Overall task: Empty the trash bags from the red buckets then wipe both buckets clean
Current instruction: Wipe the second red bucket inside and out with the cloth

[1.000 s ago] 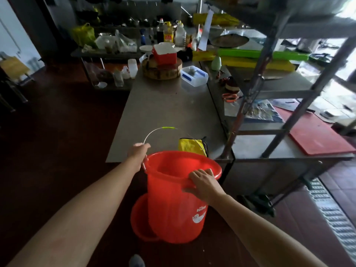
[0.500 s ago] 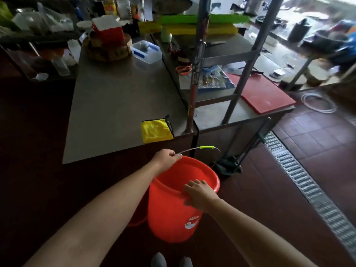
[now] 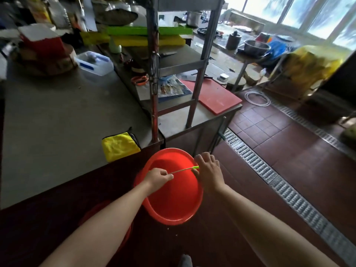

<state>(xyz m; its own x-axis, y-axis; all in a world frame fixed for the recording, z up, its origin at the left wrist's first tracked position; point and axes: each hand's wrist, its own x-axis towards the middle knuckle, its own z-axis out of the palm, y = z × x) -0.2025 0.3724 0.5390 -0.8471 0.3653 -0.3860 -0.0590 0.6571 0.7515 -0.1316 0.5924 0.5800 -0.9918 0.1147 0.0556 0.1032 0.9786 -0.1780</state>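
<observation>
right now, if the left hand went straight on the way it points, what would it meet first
Most likely the right hand. The left hand pinches the wire handle and points along it, across the mouth of the red bucket, toward the green grip beside the right hand's thumb. Depth is unclear.

The bucket (image 3: 173,199) is bright red inside and out; its wire handle (image 3: 179,171) is pale grey, tipped with a lime-green sleeve (image 3: 195,167); at 10 o'clock from the bucket lies a yellow cloth (image 3: 120,146) edged in black, on a dull grey steel desk (image 3: 57,122); at 1 o'clock sits a flat red board (image 3: 217,97); at 12 o'clock, far back, a green board (image 3: 125,30) is stacked on a yellow board (image 3: 134,41); nearer, at 11 o'clock, the scissors (image 3: 139,79) are orange; the floor (image 3: 289,151) is dark red-brown square tiles; a silver drain grate (image 3: 260,166), punched in rows of small slots, runs at 3 o'clock; a white hose (image 3: 257,98) coils at 2 o'clock.
</observation>
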